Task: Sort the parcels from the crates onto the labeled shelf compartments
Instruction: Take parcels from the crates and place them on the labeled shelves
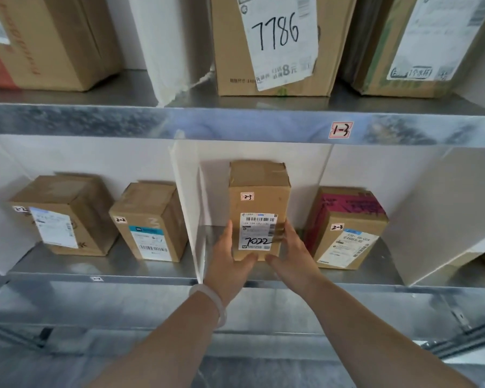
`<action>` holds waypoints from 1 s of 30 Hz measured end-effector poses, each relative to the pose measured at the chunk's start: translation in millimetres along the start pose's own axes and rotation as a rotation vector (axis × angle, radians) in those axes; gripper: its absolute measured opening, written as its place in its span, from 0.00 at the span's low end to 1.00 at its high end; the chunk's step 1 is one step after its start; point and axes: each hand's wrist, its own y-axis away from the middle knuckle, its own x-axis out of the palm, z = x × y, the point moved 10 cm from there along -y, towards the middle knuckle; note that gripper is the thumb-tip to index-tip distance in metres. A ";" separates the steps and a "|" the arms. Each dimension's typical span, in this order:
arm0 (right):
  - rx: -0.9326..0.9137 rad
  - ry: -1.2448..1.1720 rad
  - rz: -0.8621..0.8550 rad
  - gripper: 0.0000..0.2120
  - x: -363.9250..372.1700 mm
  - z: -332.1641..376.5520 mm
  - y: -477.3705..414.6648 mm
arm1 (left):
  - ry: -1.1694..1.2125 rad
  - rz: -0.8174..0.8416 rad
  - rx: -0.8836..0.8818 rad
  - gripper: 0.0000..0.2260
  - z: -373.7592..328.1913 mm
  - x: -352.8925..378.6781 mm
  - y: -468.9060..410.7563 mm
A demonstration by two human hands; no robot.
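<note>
A tall brown cardboard parcel [259, 197], tagged 2-3 and marked 7022 on its white label, stands upright on the lower metal shelf [157, 271]. My left hand [230, 257] holds its lower left side, thumb under the front bottom edge. My right hand [290, 252] holds its lower right side the same way. To its right in that compartment stands another parcel [345, 228] tagged 2-3, with pink tape on top.
A white divider [186, 208] separates this compartment from the one on the left, where two parcels tagged 2-2 [63, 215] [151, 222] stand. A further white divider [443, 217] stands right. The upper shelf [235, 126], labelled 1-3, carries bigger boxes, one marked 7786 [272, 46].
</note>
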 end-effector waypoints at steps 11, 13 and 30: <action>-0.595 0.314 -0.276 0.28 -23.5 67.7 83.3 | -0.562 -0.200 0.299 0.26 -43.8 -50.4 68.4; -0.721 0.397 -0.221 0.26 -2.7 89.2 100.7 | -0.648 -0.303 0.333 0.28 -51.1 -76.0 86.6; -1.072 0.519 0.227 0.32 266.9 259.2 131.5 | -0.974 -0.688 0.193 0.31 -23.1 -352.9 185.9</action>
